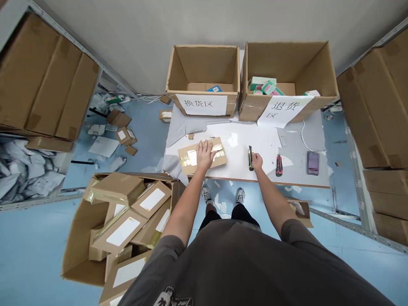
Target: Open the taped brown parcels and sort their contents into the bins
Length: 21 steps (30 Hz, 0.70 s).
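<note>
My left hand (205, 156) lies on top of a taped cardboard box (219, 160), fingers stretched out over its clear tape. This box rests slightly turned near the front left of the white table (237, 163). A black and yellow utility knife (250, 158) is at the fingers of my right hand (257, 162), which are closed on its side. Whether its blade is out is too small to tell. Farther right, a red and black utility knife (279, 165) lies on the table, apart from my hand.
Two open cartons with paper signs, a left carton (170, 72) and a right carton (333, 76), stand at the table's back. A phone (313, 163) lies at the right. Left of me, a big carton (72, 250) holds several parcels. Shelves with boxes (382, 102) flank both sides.
</note>
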Available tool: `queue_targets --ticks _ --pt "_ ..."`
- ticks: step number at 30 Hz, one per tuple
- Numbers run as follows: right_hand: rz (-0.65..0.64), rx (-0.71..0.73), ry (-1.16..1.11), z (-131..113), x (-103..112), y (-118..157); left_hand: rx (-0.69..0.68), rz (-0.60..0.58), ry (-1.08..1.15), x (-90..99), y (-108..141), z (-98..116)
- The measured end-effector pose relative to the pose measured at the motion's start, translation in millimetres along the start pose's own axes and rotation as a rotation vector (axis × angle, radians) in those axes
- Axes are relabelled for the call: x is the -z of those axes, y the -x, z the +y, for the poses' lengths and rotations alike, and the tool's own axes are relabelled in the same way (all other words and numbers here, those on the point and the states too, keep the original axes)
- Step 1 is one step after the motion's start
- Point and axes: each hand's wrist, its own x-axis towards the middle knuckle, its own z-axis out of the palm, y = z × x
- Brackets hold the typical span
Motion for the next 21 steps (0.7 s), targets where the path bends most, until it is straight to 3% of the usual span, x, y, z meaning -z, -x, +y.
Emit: queue_targets --ticks 3,6,9,13,14,17,21 --pt "0.054 0.007 0.185 16 3 -18 0.04 0.011 -0.037 -1.9 1 7" --pt "0.133 0.03 0.221 11 4 -15 0.089 -0.004 -0.064 -0.4 1 17" --pt "0.005 0.053 0.05 -21 -6 24 0.143 -0.017 -0.08 6.8 1 30" --pt "-0.471 -0.072 -0.214 -82 -45 99 0.147 -0.088 -0.143 28.7 -3 44" --pt "-0.502 -0.097 -0.237 -96 -55 114 0.134 -0.12 -0.157 35.9 -5 46" --pt "-0.407 -0.127 -0.188 -127 -76 135 0.114 -0.208 -0.16 58.9 -11 47" --pt "-0.363 -0.166 -0.134 -143 -80 128 0.18 -0.262 -0.112 86.8 -28 32"
